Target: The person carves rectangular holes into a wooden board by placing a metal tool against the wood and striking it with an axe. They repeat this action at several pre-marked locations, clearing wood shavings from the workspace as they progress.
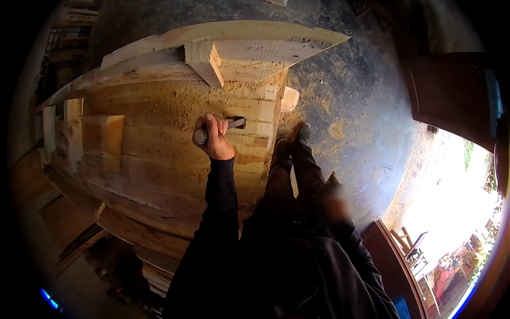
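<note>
My left hand [214,137] is wrapped round the handle of a chisel [234,124]. The round butt of the handle shows beside the thumb, on the left. The metal blade slants to the right, its end at a dark rectangular mortise [242,123] cut in a wide pale timber surface [159,114]. My right hand [337,204] is low at my right side, in front of my leg. It is blurred, so its fingers cannot be made out. A dark pointed shape [332,183] sits just beyond it; its kind is unclear.
A long beam [255,32] with a pointed end lies along the far side, a wood block [204,61] against it. More blocks [112,141] stand at the left. Wood chips are scattered over timber and grey floor [350,117]. A pale container [289,99] stands by the timber's right end.
</note>
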`<state>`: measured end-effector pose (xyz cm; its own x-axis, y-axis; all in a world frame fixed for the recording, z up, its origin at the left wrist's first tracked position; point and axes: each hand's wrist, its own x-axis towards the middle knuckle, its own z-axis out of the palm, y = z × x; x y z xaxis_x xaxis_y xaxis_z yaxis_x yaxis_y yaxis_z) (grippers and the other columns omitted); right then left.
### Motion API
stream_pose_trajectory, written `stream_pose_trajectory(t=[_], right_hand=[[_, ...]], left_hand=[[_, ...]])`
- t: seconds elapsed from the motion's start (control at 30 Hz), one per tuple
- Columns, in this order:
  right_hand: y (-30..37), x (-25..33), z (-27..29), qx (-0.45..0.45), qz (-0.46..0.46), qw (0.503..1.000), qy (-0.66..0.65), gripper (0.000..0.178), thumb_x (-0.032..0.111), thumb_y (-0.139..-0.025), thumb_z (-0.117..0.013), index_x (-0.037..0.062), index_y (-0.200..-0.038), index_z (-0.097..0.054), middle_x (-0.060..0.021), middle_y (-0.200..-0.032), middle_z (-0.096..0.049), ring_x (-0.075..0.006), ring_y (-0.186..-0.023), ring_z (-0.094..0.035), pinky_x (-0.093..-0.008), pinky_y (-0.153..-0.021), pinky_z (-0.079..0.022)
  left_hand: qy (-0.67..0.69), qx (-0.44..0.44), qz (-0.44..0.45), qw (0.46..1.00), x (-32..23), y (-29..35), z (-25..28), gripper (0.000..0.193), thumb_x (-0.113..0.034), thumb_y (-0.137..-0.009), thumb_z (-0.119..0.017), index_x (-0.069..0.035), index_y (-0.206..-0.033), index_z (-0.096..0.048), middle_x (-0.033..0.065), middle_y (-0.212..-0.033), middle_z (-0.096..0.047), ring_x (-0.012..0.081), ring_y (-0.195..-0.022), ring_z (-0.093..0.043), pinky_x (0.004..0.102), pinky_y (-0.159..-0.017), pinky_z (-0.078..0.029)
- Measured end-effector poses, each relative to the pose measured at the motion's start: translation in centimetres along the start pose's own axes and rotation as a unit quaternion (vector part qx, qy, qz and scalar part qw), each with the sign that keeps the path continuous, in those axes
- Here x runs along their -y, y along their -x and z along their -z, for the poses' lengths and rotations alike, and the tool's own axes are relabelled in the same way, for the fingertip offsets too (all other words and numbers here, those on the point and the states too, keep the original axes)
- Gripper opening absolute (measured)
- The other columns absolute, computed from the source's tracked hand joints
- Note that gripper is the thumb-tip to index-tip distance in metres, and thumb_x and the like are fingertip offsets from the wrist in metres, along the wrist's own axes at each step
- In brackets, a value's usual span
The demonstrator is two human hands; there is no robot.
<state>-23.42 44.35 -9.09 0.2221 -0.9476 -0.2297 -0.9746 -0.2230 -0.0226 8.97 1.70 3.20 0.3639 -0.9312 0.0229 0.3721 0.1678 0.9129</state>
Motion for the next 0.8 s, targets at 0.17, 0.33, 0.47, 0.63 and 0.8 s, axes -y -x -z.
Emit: stream_pose_trajectory(t=[0.17, 0.33, 0.47, 0.63, 0.8], right_hand=[[-5.3, 0.5, 6.1, -0.109, 0.012, 0.977, -0.183, 0.026, 0.019, -0.099, -0.056, 0.0098, -0.123, -0.063, -0.0091, -0.097, -0.061, -0.023, -0.082, -0.058, -0.0389, -0.068, -0.048], [-5.2, 0.4, 6.0, -0.069, -0.004, 0.981, -0.181, 0.024, 0.022, -0.1, -0.053, 0.0106, -0.116, -0.067, -0.011, -0.094, -0.064, -0.025, -0.077, -0.061, -0.0405, -0.067, -0.05], [-4.3, 0.1, 4.2, 0.029, -0.067, 0.971, -0.228, 0.025, 0.023, -0.101, -0.05, 0.0126, -0.115, -0.069, -0.0126, -0.094, -0.067, -0.0264, -0.074, -0.064, -0.0419, -0.066, -0.051], [-3.7, -0.5, 0.8, 0.169, -0.151, 0.926, -0.301, 0.029, 0.025, -0.103, -0.046, 0.015, -0.113, -0.071, -0.0145, -0.094, -0.07, -0.0282, -0.07, -0.067, -0.0436, -0.066, -0.053], [-5.6, 0.4, 4.1, 0.212, -0.251, 0.889, -0.32, 0.029, 0.031, -0.101, -0.049, 0.0115, -0.105, -0.07, -0.0142, -0.086, -0.07, -0.0298, -0.072, -0.068, -0.0452, -0.068, -0.053]], left_hand=[[-0.005, 0.008, -0.01, 1.0, 0.4, 0.0, 1.4, 0.039, -0.015, -0.103, -0.062, -0.01, -0.071, -0.041, -0.0012, -0.064, -0.04, 0.0086, -0.057, -0.031, 0.0304, -0.053, -0.028], [0.002, 0.019, 0.0, 1.0, 0.1, 0.7, 1.5, 0.039, -0.016, -0.104, -0.061, -0.01, -0.071, -0.04, -0.001, -0.063, -0.04, 0.0092, -0.057, -0.03, 0.0306, -0.054, -0.028], [0.016, 0.041, -0.001, 0.999, 0.4, 0.8, 2.0, 0.039, -0.019, -0.105, -0.061, -0.01, -0.072, -0.041, -0.0011, -0.064, -0.039, 0.0095, -0.057, -0.03, 0.0308, -0.055, -0.028], [-0.002, 0.004, 0.012, 1.0, 0.1, 0.2, 0.6, 0.04, -0.025, -0.105, -0.061, -0.01, -0.073, -0.042, -0.0018, -0.064, -0.038, 0.0096, -0.057, -0.031, 0.0303, -0.054, -0.028], [-0.03, -0.006, -0.021, 0.999, 0.4, 1.3, 0.3, 0.042, -0.027, -0.106, -0.061, -0.01, -0.073, -0.041, -0.0017, -0.065, -0.038, 0.0095, -0.058, -0.033, 0.0303, -0.055, -0.029]])
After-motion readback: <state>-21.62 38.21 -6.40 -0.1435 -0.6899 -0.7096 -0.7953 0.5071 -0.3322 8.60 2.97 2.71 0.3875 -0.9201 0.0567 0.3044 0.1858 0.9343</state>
